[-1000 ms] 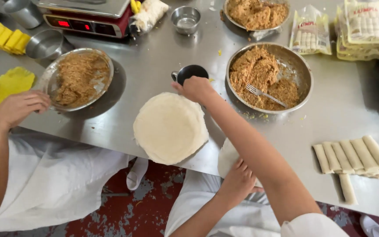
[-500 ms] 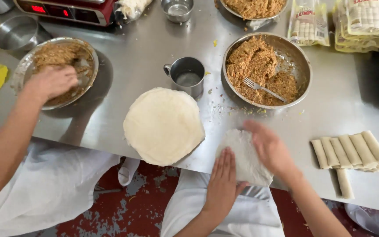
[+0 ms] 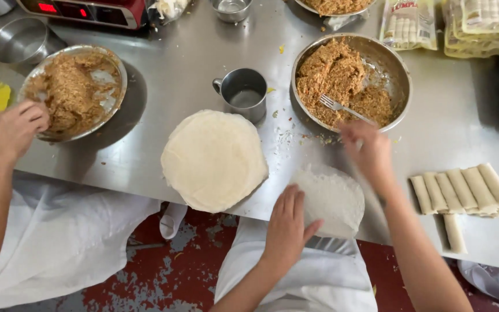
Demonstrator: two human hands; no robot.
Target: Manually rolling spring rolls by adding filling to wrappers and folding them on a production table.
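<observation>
My left hand point(image 3: 287, 231) lies flat, fingers spread wide, on the near left edge of the single thin wrapper point(image 3: 330, 199), which sits at the near edge of the steel surface point(image 3: 446, 133), just right of the stack of round wrappers point(image 3: 213, 160). My right hand point(image 3: 368, 153) hovers over the wrapper's far side, just below the fork point(image 3: 342, 108) in the bowl of filling point(image 3: 350, 81). It is blurred, so I cannot tell whether its fingers are closed or loose; I see nothing in them.

To do this well, I judge the sheet should be pinned lightly (it looks thin enough to tear) and smoothed flat, clear of the stack.

Another person's hand point(image 3: 15, 127) works at the second bowl point(image 3: 73, 92) on the far left. The finished rolls point(image 3: 463, 190) lie well to the right.

The wrapper's near rim overhangs the edge and blends with my white apron point(image 3: 313, 277). The packets point(image 3: 480, 23) far right are cut off, and so is the third bowl at the top.
</observation>
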